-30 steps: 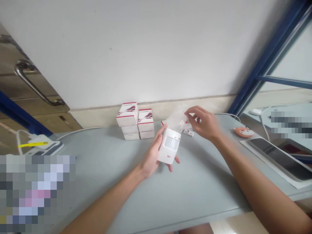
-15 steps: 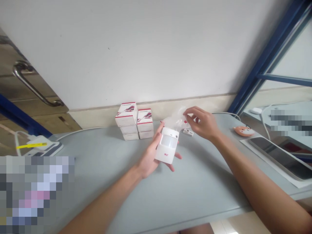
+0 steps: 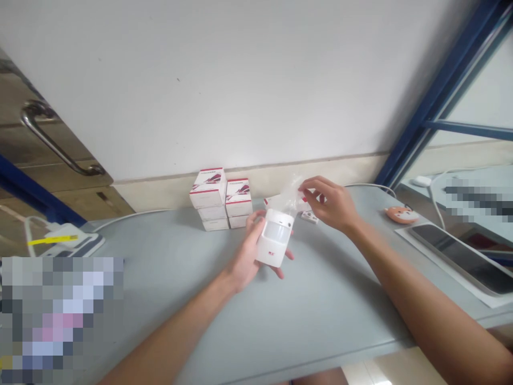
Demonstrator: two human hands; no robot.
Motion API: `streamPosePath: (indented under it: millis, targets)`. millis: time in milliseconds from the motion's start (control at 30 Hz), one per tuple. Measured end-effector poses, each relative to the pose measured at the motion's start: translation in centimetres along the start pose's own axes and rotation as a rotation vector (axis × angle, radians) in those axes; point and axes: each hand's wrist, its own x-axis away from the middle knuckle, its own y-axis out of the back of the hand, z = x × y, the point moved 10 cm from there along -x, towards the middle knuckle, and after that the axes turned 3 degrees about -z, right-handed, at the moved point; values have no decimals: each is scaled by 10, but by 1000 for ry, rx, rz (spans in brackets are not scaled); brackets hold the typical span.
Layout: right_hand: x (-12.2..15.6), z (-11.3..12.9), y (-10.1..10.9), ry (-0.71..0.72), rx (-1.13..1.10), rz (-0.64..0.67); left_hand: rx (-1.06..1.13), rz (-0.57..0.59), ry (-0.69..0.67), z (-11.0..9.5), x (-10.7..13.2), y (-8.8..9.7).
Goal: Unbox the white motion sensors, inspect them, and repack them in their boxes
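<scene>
Four small white boxes [image 3: 219, 199] with red trim stand in two stacks of two, just beyond and left of the left hand [image 3: 244, 262]; all are closed, contents hidden. Left hand curled, fingers and thumb wrapped around a white motion sensor [image 3: 274, 238], holding it above the table, not resting on it. Sensor's long axis runs roughly upright in view, top end tipped slightly toward the right hand, round lens facing up toward the camera. Right hand [image 3: 332, 206] is raised and bent, thumb and fingers pinching a clear plastic bag [image 3: 290, 193] at its upper edge. Bag rises from the sensor's top end, between the hands. Cannot tell if that end sits inside the bag. A small white plastic part [image 3: 309, 216] lies on the grey table [image 3: 160, 256] just below the right hand. Beyond the right hand, further right: an orange fox-faced object [image 3: 402, 214], then a dark-screened phone [image 3: 460, 258] on a white sheet [image 3: 452, 272]. A white cable [image 3: 132, 214] runs along the table's far edge, left of the boxes.
</scene>
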Motion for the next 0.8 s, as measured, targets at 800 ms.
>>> streamPosePath:
  millis: [800]
  targets:
    - [14,37,-46,-154,-244,254,-198,-222,-147,-8,-4,23]
